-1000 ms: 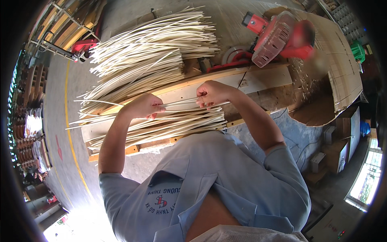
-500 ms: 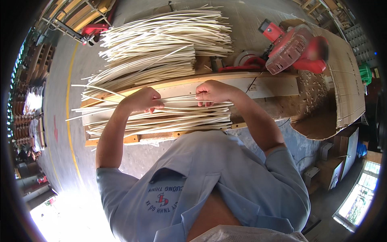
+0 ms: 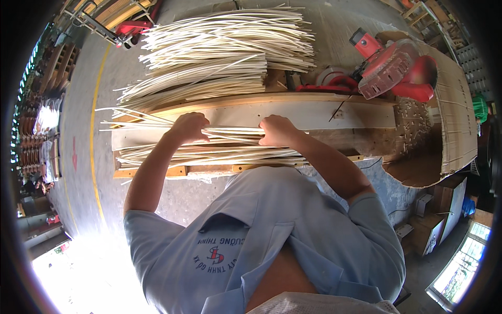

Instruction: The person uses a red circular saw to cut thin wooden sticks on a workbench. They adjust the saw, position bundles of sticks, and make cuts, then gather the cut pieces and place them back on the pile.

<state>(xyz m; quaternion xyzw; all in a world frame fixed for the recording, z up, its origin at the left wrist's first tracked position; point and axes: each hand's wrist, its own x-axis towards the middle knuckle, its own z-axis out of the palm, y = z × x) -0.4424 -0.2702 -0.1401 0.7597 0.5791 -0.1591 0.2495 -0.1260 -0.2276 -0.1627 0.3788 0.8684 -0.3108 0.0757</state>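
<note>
A low heap of thin pale cane strips [image 3: 209, 154] lies across a wooden bench [image 3: 324, 112] in front of me. My left hand [image 3: 189, 127] is closed around a few strips [image 3: 232, 135] lifted off the heap. My right hand [image 3: 277, 131] grips the same strips a little further right. Both forearms reach in from the lower edge over my light blue shirt. A much bigger stack of the same strips [image 3: 225, 49] rests behind the bench.
A red mitre saw [image 3: 392, 68] sits at the bench's right end, next to a curved woven panel [image 3: 457, 104]. A yellow line [image 3: 94, 125] runs along the concrete floor on the left. Cardboard boxes [image 3: 439, 209] stand at lower right.
The view has shifted, so the bench and stacks sit lower and more centred. Both hands keep hold of the strips and have barely moved relative to the heap.
</note>
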